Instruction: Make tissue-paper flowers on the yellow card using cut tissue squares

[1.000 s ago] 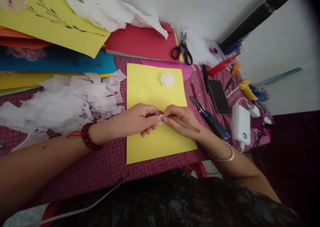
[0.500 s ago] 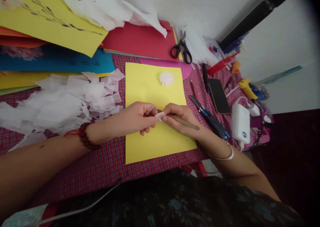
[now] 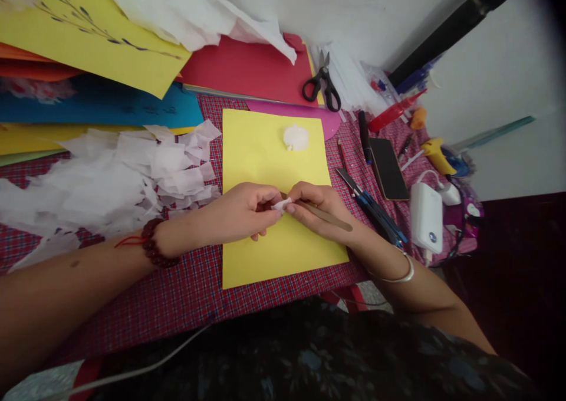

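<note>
between my closed fingertips i pinch a small white scrap (image 3: 282, 204), held over the yellow sheet (image 3: 265, 265) by my left hand (image 3: 239, 213) and right hand (image 3: 322, 207); the right also clasps a flat brown tool (image 3: 333, 220). ahead lies a white clump (image 3: 296, 137). loose white pieces (image 3: 106, 171) crowd my left, while a blue knife (image 3: 374, 207), blade bare, lies just right of my right hand, near a dark phone (image 3: 389, 170).

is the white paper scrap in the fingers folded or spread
Bunched, not spread: the white paper scrap shows as a narrow, crumpled strip; folds too small to tell.
</note>
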`<state>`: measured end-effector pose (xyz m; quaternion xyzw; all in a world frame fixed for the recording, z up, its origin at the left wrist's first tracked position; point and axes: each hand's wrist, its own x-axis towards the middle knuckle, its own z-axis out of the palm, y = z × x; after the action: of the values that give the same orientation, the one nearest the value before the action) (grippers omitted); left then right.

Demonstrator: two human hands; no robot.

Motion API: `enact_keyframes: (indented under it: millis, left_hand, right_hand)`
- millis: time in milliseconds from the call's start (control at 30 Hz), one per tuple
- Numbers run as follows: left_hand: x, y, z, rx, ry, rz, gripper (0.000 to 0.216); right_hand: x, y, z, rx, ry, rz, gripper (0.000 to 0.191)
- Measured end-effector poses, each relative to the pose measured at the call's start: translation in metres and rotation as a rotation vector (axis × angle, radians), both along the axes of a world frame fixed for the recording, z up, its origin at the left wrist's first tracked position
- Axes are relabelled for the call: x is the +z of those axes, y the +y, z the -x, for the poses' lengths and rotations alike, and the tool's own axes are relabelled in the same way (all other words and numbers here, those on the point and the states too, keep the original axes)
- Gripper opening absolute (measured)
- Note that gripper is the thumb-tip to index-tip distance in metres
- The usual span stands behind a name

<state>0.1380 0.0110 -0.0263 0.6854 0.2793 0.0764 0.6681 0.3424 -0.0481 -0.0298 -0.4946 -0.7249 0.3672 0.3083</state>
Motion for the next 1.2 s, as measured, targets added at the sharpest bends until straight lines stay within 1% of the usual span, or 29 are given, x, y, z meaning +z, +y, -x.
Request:
enact_keyframes:
  millis: [200,300,367,433,533,633,800,1000,1200]
  left_hand:
    - [0.0015,0.0007,-0.0002,-0.067,0.021,-0.073,0.008]
    - [0.0007,0.0005,-0.0005,-0.074,0.038,-0.114,0.006]
    - [-0.0002,0.0006,-0.0006,-0.06,0.039,-0.09,0.003]
    - [-0.0006,0.0011,-0.0008,-0.032,0.026,-0.034,0.007]
    - [-0.0001,0.0023,-0.0011,0.019,0.006,0.043,0.008]
    - [0.0011,0.0031,-0.0014,0.05,0.0,0.083,0.011]
    - [0.003,0.0037,-0.0015,0.028,0.008,0.061,0.011]
    - [0.0036,0.0039,-0.0017,0.028,0.014,0.045,0.013]
    - [0.0007,0.0039,-0.0006,0.037,-0.008,0.054,0.012]
  right_hand:
    - [0.0011,0.0001,-0.0004,0.032,0.027,0.004,0.023]
    - [0.0011,-0.0001,0.0005,0.022,0.034,0.02,0.02]
    - [0.0006,-0.0001,0.001,0.014,0.022,0.033,0.018]
    - [-0.0001,0.0,0.001,0.014,0.015,0.032,0.017]
    - [-0.0004,0.0007,0.0008,0.014,0.036,0.006,0.018]
    - [0.0012,0.0014,0.0013,0.004,0.049,-0.005,0.02]
    - [0.0038,0.0015,0.0022,-0.004,0.035,0.006,0.023]
    - [0.0,-0.0002,0.0016,0.068,0.062,0.048,0.021]
    - [-0.0027,-0.0011,0.0017,0.031,-0.011,0.055,0.021]
